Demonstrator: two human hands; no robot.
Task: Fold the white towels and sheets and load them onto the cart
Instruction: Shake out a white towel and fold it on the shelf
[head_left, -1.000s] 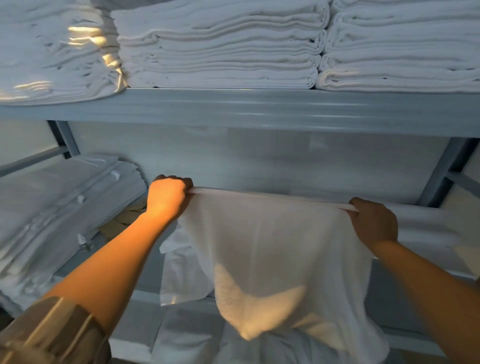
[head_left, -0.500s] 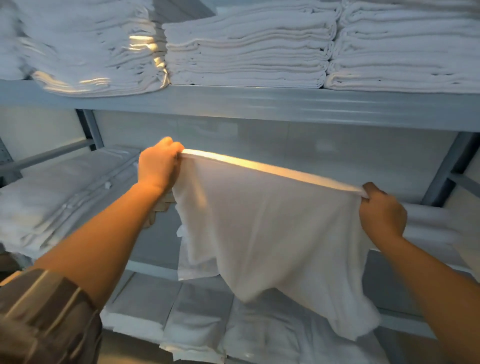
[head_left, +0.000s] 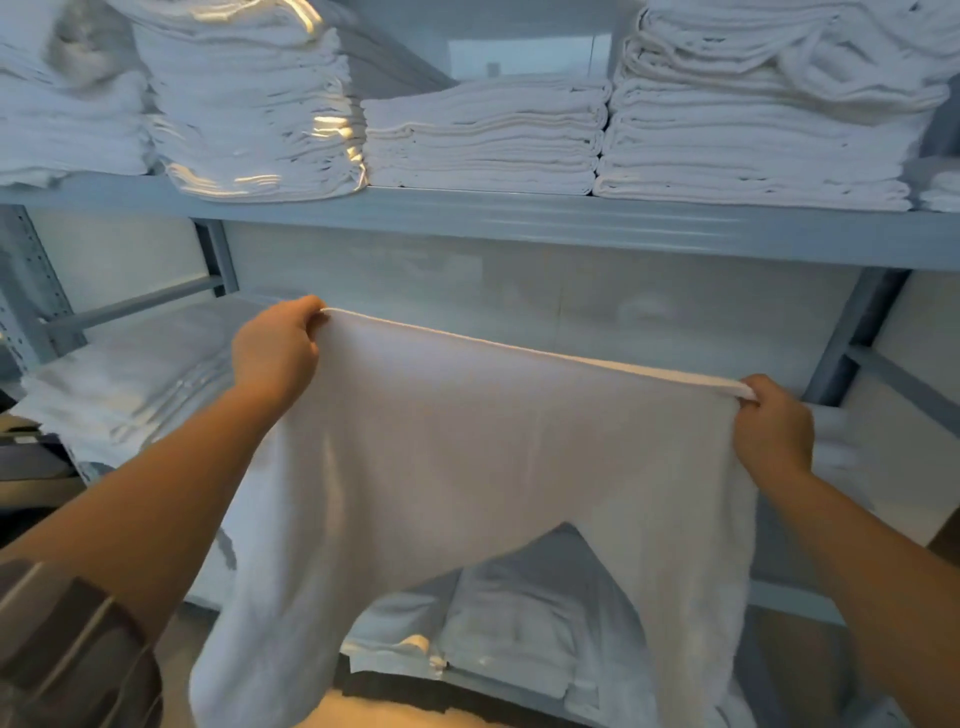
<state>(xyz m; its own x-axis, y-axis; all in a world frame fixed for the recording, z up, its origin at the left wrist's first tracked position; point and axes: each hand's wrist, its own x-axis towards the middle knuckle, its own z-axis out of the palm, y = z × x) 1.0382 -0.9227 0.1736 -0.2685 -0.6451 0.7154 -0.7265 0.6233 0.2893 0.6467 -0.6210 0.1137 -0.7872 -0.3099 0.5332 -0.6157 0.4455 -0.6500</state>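
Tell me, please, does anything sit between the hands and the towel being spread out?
No. The left hand and right hand each pinch a top corner of the towel directly; it hangs freely before the shelf.

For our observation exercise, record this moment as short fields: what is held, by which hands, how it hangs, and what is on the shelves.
held item: white towel
left hand: pinches the towel's top left corner
right hand: pinches the top right corner
towel state: spread open, top edge taut, bottom hanging loose and uneven
upper shelf: stacks of folded towels
middle shelf, left: folded sheets
lower shelf: more white linen
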